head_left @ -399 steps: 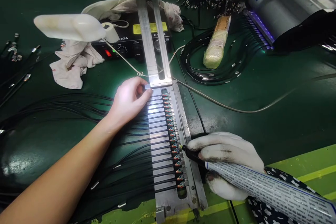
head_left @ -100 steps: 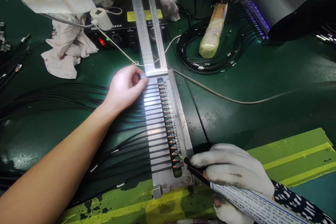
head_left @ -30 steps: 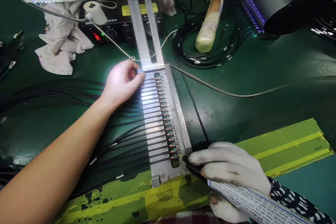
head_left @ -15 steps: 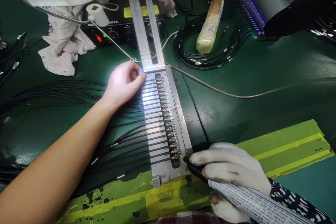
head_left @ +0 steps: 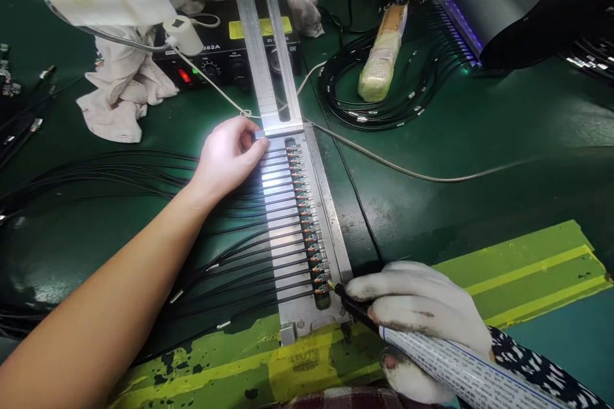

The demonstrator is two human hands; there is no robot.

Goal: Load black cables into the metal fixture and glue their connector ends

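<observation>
A long metal fixture [head_left: 283,230] lies in front of me with its slotted lid [head_left: 247,32] swung up and back. Across it runs a row of black cables [head_left: 283,255], ending in small circuit boards [head_left: 307,212] with orange wires over a long slot. My bare left hand [head_left: 230,153] pinches the fixture's far left corner between thumb and fingers. In a white glove, my right hand [head_left: 422,307] grips a white printed tube [head_left: 451,358] with a black nozzle. The nozzle's thin yellowish tip is beside the nearest boards; whether it touches them I cannot tell.
Behind the fixture stands a black control box [head_left: 215,70] with dials and a red switch. A white lamp [head_left: 110,0] and a rag [head_left: 119,89] are at left. Coiled cables [head_left: 355,108], a wrapped block [head_left: 381,64] and a grey machine [head_left: 499,6] with purple light sit at right.
The whole view has shifted slightly, most things appearing a little lower. Relative to the fixture, the nozzle tip has moved slightly away from the near end. Both hands keep their hold.
</observation>
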